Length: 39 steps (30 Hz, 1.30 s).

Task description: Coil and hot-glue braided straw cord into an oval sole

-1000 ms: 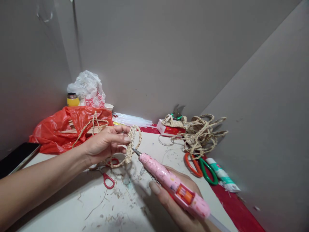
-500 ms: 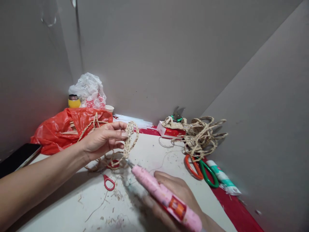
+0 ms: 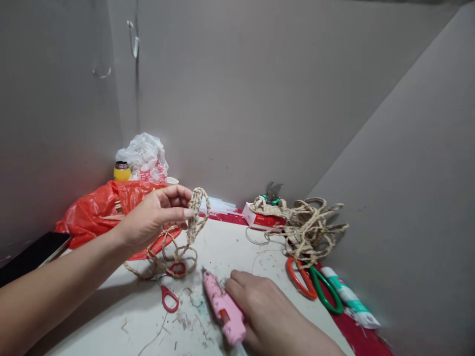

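My left hand [image 3: 150, 217] is closed in a pinch on a flat coiled piece of braided straw rope [image 3: 193, 220], held up above the table. From that piece the loose rope loops down to the tabletop. Low in the view, my right hand [image 3: 272, 309] is closed around a pink hot glue gun [image 3: 222, 304], though its fingers are mostly hidden. The gun's nozzle points away from me, apart from the rope. Small red-handled scissors [image 3: 169, 299] lie under the hanging loops, partly covered.
A red plastic bag [image 3: 92, 207], a phone [image 3: 35, 257] and a yellow jar [image 3: 121, 172] are at left. Clear glue sticks [image 3: 220, 206] lie at the back. Rightward are a rope heap [image 3: 311, 232], green-and-orange handled shears [image 3: 326, 291] and a white-green tube [image 3: 351, 299]. Grey walls enclose the table.
The glue gun has moved down and away from the rope piece, with my right hand following. My left hand still pinches the rope. The whole view has shifted slightly.
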### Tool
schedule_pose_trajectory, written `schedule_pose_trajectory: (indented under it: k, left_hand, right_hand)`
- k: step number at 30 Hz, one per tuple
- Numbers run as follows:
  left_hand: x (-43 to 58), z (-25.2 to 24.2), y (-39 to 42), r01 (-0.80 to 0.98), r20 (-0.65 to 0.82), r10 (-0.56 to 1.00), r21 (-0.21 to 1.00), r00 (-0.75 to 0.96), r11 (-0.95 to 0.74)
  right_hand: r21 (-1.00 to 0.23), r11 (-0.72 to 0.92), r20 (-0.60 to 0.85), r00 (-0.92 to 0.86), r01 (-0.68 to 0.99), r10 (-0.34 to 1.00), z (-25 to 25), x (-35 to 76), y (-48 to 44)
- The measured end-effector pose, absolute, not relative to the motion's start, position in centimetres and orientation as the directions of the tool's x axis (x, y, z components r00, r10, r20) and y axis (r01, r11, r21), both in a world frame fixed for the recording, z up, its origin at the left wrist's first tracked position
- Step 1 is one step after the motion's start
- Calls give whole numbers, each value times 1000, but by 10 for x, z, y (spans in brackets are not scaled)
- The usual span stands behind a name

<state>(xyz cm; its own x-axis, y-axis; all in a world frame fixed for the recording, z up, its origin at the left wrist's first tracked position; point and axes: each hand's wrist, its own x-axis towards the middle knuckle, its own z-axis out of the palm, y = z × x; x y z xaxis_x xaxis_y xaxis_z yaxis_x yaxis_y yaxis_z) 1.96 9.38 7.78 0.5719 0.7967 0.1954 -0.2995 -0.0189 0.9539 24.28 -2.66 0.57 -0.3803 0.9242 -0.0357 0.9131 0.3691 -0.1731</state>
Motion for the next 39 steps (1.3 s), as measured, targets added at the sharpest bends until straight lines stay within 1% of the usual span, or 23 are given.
schedule_pose_trajectory:
  k: [3, 5, 6, 7, 8, 10, 12, 13, 14, 16, 18, 22, 24, 28, 33, 39]
  left_hand:
    - [22, 75, 88, -282, 193, 786, 959, 588, -24]
    - [25, 72, 84, -264, 171, 773, 964, 611, -4]
    - [27, 69, 82, -256, 157, 764, 967, 625, 10]
    - [29, 67, 80, -248, 143, 756, 968, 639, 27]
    - [31, 64, 78, -237, 126, 746, 970, 654, 44]
    - [35, 58, 73, -213, 87, 721, 973, 687, 85]
    - [39, 53, 68, -185, 43, 689, 974, 723, 134]
    - [41, 51, 65, -169, 19, 670, 973, 742, 160]
    - [43, 50, 63, -155, -3, 654, 971, 756, 183]
    - [45, 49, 59, -124, -40, 634, 969, 773, 212]
    - [47, 48, 57, -98, -58, 624, 972, 779, 213]
    - [47, 48, 56, -86, -50, 621, 978, 782, 187]
    - [46, 48, 56, -80, -49, 631, 981, 774, 175]
    - [47, 48, 56, -70, -60, 641, 982, 765, 177]
    - [51, 44, 54, -70, -62, 625, 980, 778, 185]
    - [52, 37, 55, -62, -51, 620, 985, 783, 159]
  right_hand:
    - [-119, 263, -55, -271, 957, 961, 9, 258, -19]
    - [-93, 245, -65, -252, 965, 966, 11, 267, -17]
    - [-105, 247, -61, -254, 963, 965, 12, 271, -17]
    - [-143, 257, -43, -266, 956, 963, 14, 273, -18]
    - [-214, 270, -12, -279, 939, 960, 16, 274, -19]
    - [-440, 292, 93, -281, 849, 955, 21, 271, -23]
    - [-709, 287, 171, -237, 645, 956, 24, 263, -27]
    - [-818, 267, 175, -221, 510, 959, 24, 257, -29]
    - [-894, 241, 165, -223, 378, 961, 23, 252, -31]
    - [-959, 208, 154, -262, 191, 953, 19, 242, -33]
    - [-969, 214, 173, -285, 119, 943, 14, 236, -34]
    - [-976, 203, 176, -271, 75, 946, 11, 231, -34]
    - [-986, 162, 141, -287, 51, 948, 11, 230, -35]
    - [-999, 5, 20, -324, -47, 946, 10, 227, -37]
    - [-997, -78, -67, -357, -15, 932, 2, 226, -36]
    - [-994, -108, -105, -366, 12, 925, -1, 226, -34]
